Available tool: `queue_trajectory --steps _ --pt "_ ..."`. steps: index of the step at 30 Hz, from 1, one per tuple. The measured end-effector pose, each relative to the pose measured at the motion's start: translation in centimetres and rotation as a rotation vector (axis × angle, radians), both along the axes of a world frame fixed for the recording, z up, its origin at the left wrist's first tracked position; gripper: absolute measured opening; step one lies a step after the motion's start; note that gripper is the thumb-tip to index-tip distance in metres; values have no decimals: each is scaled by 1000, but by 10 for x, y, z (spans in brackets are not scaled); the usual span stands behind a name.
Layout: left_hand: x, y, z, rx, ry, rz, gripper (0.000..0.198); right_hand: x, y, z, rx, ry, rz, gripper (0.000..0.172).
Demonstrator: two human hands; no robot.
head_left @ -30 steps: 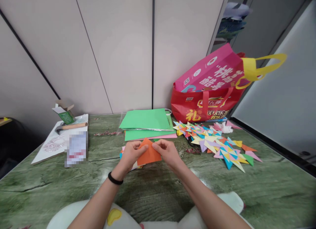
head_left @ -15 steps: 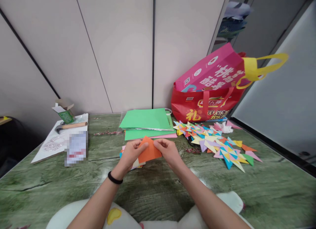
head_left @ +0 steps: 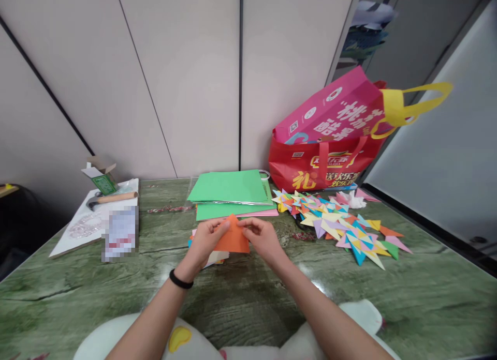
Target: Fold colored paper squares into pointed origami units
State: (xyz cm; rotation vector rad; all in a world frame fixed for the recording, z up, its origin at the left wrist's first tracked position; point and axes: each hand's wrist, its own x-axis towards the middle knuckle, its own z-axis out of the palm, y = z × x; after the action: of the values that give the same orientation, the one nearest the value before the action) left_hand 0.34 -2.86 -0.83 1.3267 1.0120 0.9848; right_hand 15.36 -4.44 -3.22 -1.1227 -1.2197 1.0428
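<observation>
An orange sheet of paper (head_left: pixel 234 241), partly folded with a peak at its top, is held up above the table between both hands. My left hand (head_left: pixel 208 239) pinches its left side, thumb on the near face. At the upper right edge, my right hand (head_left: pixel 261 238) grips the sheet between thumb and fingers. Beneath my left hand lies a small pile of coloured paper (head_left: pixel 217 257), mostly hidden. Behind the hands rests a stack of green paper sheets (head_left: pixel 233 186) with some pink at the bottom.
Many folded paper pieces (head_left: pixel 341 223) lie heaped at the right. Behind them stands a red bag (head_left: pixel 298 161) holding a pink bag (head_left: pixel 334 109). On the left, a hammer (head_left: pixel 116 197) and a small open box (head_left: pixel 104 181) sit on a white board (head_left: pixel 73 236).
The orange paper has turned in my hands, its right corner swinging down and inward. My right hand has shifted slightly left along its edge.
</observation>
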Motion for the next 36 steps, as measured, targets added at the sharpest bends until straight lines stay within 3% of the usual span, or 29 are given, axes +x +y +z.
queue_trajectory --steps 4,20,25,30,32,36 --pt "0 0 0 7 -9 0 36 2 0 -1 22 -72 -39 24" --pt "1 -2 4 -52 -71 15 37 4 2 -4 75 -160 -57 25" --pt "2 -3 5 -83 -57 8 40 4 2 -3 77 -118 -97 21" --pt "2 -3 4 -91 -36 -18 37 4 3 -4 47 -49 -41 16" --pt "1 -1 3 -39 -17 -7 36 4 3 -4 61 -30 -51 15" --pt "-3 3 2 187 106 134 33 5 2 -1 130 7 -172 20"
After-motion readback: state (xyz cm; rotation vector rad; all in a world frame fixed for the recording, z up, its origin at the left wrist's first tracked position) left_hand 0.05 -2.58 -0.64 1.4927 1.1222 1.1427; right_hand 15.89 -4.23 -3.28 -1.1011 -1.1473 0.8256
